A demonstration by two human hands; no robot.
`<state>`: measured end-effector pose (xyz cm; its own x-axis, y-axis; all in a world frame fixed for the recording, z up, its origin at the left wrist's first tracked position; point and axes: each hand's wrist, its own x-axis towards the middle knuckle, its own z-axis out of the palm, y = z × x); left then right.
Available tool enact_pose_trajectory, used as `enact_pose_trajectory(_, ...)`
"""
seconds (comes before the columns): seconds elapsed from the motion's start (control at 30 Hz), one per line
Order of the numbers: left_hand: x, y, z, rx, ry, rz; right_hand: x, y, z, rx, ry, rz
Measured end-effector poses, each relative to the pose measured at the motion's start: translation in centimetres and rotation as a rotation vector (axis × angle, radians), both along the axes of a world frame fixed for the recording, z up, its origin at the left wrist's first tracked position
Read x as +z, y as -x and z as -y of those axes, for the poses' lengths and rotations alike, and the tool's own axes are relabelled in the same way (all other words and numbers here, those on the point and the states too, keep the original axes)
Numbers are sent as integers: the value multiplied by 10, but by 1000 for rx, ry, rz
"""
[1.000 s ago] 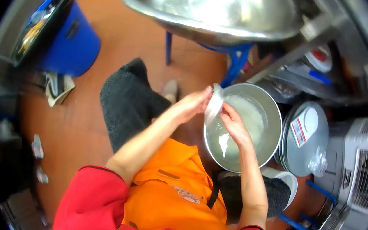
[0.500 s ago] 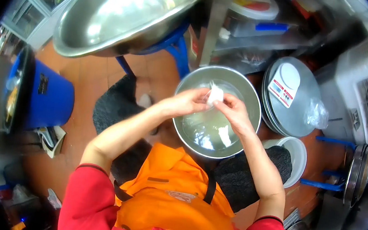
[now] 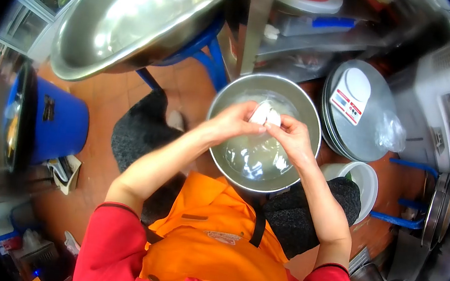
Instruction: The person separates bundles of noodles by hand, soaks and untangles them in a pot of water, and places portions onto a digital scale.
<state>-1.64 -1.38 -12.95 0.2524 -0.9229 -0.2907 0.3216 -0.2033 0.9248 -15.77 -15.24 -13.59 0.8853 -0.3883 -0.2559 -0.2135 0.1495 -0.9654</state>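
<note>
Over a round metal pot (image 3: pixel 214 156) of water, both of my hands meet near the far half of its opening. My left hand (image 3: pixel 232 122) pinches a smooth white piece (image 3: pixel 260 113) between thumb and fingers. A second white piece (image 3: pixel 273 118) is gripped by my right hand (image 3: pixel 293 139), right beside the first. The two pieces lean together with a narrow gap at the top; their kind I cannot make out. Bright reflections lie on the water (image 3: pixel 255 163) below my wrists.
A large steel basin (image 3: pixel 132 24) rests on a blue stool (image 3: pixel 209 55) at upper left. Right of the pot, a kitchen scale (image 3: pixel 350 96) sits on stacked round lids (image 3: pixel 364 137), near a white bucket (image 3: pixel 364 181). A blue bin (image 3: pixel 64 116) stands at left.
One white lump between my fingertips now shows as two pieces, one in each hand. My right hand has shifted slightly right, and the camera view has moved a little.
</note>
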Motion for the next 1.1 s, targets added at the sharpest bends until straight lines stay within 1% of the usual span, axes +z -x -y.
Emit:
enact_pose_trajectory(0.07,-1,0,0,8,-16,6,2,0,-3,-5,-27,23)
enact_pose_trajectory(0.13,4,2,-3,37,19,-42,7,0,-5,-16,-54,35)
enact_pose_trajectory(0.23,2,1,-5,43,92,-134,6,-1,-5,50,-215,133)
enact_pose_trajectory(0.27,-1,-1,-6,42,120,-167,9,-1,-7,32,-325,149)
enact_pose_trajectory(0.37,-16,-21,-15,87,170,-315,9,9,3,-60,-507,100)
enact_pose_trajectory(0.4,-11,-25,-21,195,183,-394,4,13,10,-134,-609,130)
enact_pose_trajectory(0.5,-13,-60,-50,308,203,-548,4,41,41,-268,-665,95)
enact_pose_trajectory(0.63,-19,-89,-94,443,287,-610,-11,98,93,-571,-795,211)
enact_pose_trajectory(0.7,-19,-92,-104,459,280,-606,-7,117,104,-558,-768,277)
enact_pose_trajectory(0.77,-15,-83,-103,435,225,-576,-4,120,95,-511,-689,232)
enact_pose_trajectory(0.8,-16,-75,-98,392,206,-558,0,117,88,-488,-651,208)
enact_pose_trajectory(0.83,-16,-65,-91,352,189,-537,-3,111,82,-386,-698,225)
enact_pose_trajectory(0.87,-24,-55,-81,293,160,-556,-5,103,73,-357,-678,191)
enact_pose_trajectory(0.9,-22,-41,-72,227,101,-525,0,87,55,-323,-659,160)
enact_pose_trajectory(0.93,-14,-24,-56,161,96,-529,3,76,41,-250,-662,152)
enact_pose_trajectory(0.97,-16,-10,-43,141,83,-522,7,65,28,-173,-667,143)
enact_pose_trajectory(1.0,-15,2,-29,128,64,-450,13,56,15,-148,-658,119)
enact_pose_trajectory(1.03,-15,10,-20,73,100,-438,10,49,11,-71,-681,120)
enact_pose_trajectory(1.07,-9,18,-10,44,150,-371,14,42,4,-35,-680,124)
enact_pose_trajectory(1.1,-7,18,-6,-31,176,-387,18,36,-2,-1,-677,127)
